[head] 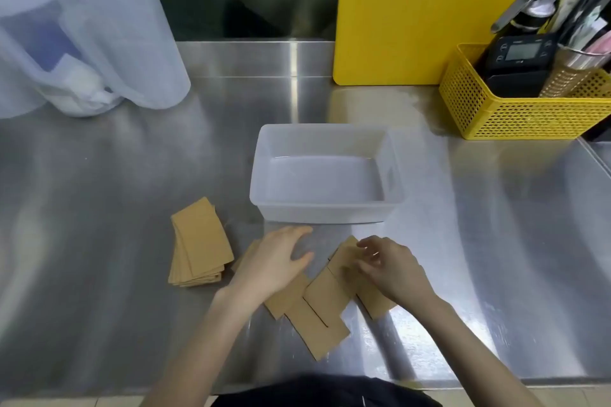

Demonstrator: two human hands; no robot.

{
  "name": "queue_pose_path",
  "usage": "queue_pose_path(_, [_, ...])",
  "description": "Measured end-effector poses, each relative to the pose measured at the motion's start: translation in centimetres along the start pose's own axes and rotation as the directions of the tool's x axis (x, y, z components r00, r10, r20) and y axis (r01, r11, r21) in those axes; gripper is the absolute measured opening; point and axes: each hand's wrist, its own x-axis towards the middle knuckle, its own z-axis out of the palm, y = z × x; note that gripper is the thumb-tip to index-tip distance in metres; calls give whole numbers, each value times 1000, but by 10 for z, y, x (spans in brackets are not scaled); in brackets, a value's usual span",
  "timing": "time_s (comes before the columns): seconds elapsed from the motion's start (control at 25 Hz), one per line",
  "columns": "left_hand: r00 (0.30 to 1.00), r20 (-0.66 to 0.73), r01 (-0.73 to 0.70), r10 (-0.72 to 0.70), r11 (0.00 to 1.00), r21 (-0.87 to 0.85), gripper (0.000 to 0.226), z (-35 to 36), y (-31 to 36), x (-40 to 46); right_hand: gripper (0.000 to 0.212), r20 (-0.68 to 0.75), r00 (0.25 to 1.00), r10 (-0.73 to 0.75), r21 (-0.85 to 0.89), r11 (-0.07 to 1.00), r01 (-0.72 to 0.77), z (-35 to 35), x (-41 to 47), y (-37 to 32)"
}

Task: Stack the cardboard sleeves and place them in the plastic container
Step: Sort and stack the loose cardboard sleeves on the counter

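Note:
A fanned stack of brown cardboard sleeves (pixel 198 244) lies on the steel counter, left of my hands. Several loose sleeves (pixel 325 299) lie scattered and overlapping near the front edge. My left hand (pixel 274 261) rests flat on the left ones, fingers spread. My right hand (pixel 390 269) has its fingers curled at the edge of the rightmost sleeve (pixel 344 256); whether it grips that sleeve is unclear. The translucent white plastic container (pixel 261 175) stands just beyond both hands, with nothing inside it.
Translucent plastic jugs (pixel 139 43) stand at the back left. A yellow cutting board (pixel 396 10) leans against the back wall. A yellow perforated basket (pixel 515 116) with a scale and utensils sits at the back right. The counter's front edge runs just below my forearms.

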Motion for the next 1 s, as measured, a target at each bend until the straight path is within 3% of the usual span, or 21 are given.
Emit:
queue_pose_path(0.48, [993,102,34,-52,984,174,63,54,3,4,59,-11,999,44,-157,987,-46,26,0,5])
queue_pose_path(0.88, [999,45,19,-28,982,190,64,68,2,6,48,-105,994,24,-83,996,-33,32,1,3])
queue_pose_path(1.0, [999,38,20,-27,984,176,64,67,1,7,37,-83,996,-9,113,993,18,30,2,5])
